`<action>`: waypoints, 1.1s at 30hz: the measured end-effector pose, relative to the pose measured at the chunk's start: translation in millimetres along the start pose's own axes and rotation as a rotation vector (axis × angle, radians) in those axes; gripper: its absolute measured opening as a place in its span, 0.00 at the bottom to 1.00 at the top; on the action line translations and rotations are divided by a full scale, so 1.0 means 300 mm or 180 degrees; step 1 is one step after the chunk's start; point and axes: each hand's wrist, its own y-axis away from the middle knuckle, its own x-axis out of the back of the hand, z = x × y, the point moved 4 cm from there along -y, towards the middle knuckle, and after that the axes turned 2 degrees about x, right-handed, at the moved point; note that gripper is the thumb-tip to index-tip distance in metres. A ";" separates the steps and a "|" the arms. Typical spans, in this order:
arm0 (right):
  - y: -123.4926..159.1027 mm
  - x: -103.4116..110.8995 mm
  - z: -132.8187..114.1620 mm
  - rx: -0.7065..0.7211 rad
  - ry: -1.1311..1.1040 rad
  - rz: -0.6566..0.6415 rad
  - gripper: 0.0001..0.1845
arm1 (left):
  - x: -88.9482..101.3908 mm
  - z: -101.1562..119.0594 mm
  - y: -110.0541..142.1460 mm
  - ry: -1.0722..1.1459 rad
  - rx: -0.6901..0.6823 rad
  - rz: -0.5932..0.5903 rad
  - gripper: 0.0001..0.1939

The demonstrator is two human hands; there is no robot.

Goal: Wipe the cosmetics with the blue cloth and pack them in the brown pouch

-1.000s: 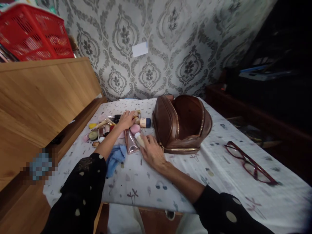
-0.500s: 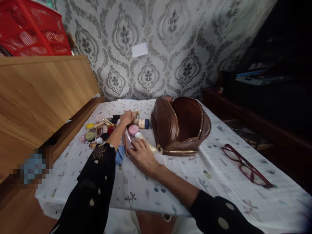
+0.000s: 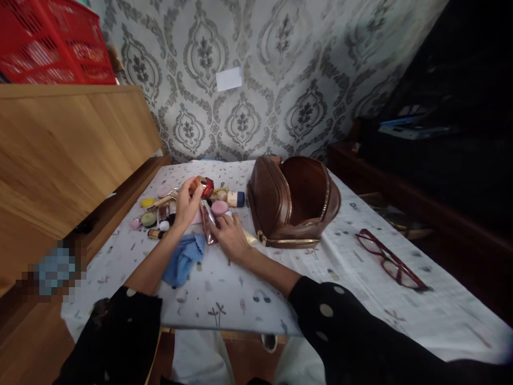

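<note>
My left hand (image 3: 185,202) is raised a little above the table, fingers closed on a small red and orange container (image 3: 203,186). My right hand (image 3: 229,238) rests on the tablecloth with its fingers on a rose-gold tube (image 3: 208,220). Between and behind the hands lies a pile of small cosmetics: a pink sponge (image 3: 219,207), a bottle with a dark blue cap (image 3: 235,198), round pots (image 3: 148,219) and lipstick-like tubes. A blue cloth (image 3: 182,260) lies just under my left forearm. An open brown leather bag (image 3: 293,202) stands to the right of the pile.
Red-framed glasses (image 3: 388,261) lie on the white printed tablecloth (image 3: 256,289) to the right. A wooden cabinet (image 3: 68,155) stands along the left, with a red basket (image 3: 52,45) on top. Dark furniture stands at the right, patterned wallpaper behind.
My left hand has lifted off the pile with the red container in it. My right hand slid left from the cream tube onto the rose-gold tube. The view shifted slightly.
</note>
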 end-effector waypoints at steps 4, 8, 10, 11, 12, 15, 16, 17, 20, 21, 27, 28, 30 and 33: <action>0.037 0.034 -0.073 0.0202 0.0040 0.0154 0.16 | 0.074 -0.020 0.127 0.0621 0.0407 -0.0113 0.28; 0.143 0.061 -0.141 0.0720 -0.0100 0.0213 0.12 | 0.134 -0.024 0.224 0.0393 0.0337 -0.0447 0.28; 0.179 0.067 -0.113 0.0499 -0.0107 0.0238 0.11 | 0.152 -0.021 0.263 0.0128 0.0181 -0.0651 0.27; 0.190 0.069 -0.092 0.0360 -0.0048 0.0229 0.11 | 0.157 -0.017 0.279 -0.0016 0.0077 -0.0758 0.26; 0.196 0.069 -0.071 0.0255 0.0046 0.0202 0.10 | 0.159 -0.011 0.294 -0.0172 -0.0040 -0.0871 0.25; 0.195 0.078 -0.043 0.0325 0.0287 0.0104 0.09 | 0.158 0.012 0.320 -0.0658 -0.0314 -0.1158 0.23; 0.191 0.083 -0.048 0.0428 0.0285 0.0091 0.09 | 0.158 0.024 0.323 -0.0802 -0.0371 -0.1216 0.23; 0.187 0.088 -0.057 0.0532 0.0258 0.0088 0.10 | 0.158 0.039 0.324 -0.0943 -0.0438 -0.1243 0.23; 0.177 0.094 -0.094 0.0735 0.0201 0.0071 0.12 | 0.160 0.117 0.334 -0.1223 -0.0849 -0.1168 0.22; 0.175 0.091 -0.106 0.0769 0.0177 0.0076 0.13 | 0.156 0.151 0.344 -0.1210 -0.1064 -0.1191 0.21; 0.168 0.055 -0.155 0.0931 -0.0060 0.0237 0.16 | 0.077 0.297 0.422 -0.1015 -0.2032 -0.1884 0.17; 0.171 0.055 -0.158 0.0968 0.0046 0.0239 0.16 | 0.070 0.298 0.415 -0.1099 -0.1965 -0.1789 0.17; 0.181 0.067 -0.157 0.1076 0.0234 0.0255 0.14 | 0.074 0.285 0.387 -0.1243 -0.1762 -0.1497 0.18; 0.194 0.097 -0.127 0.0999 0.0225 0.0307 0.13 | 0.121 0.242 0.346 -0.1326 -0.1479 -0.1112 0.17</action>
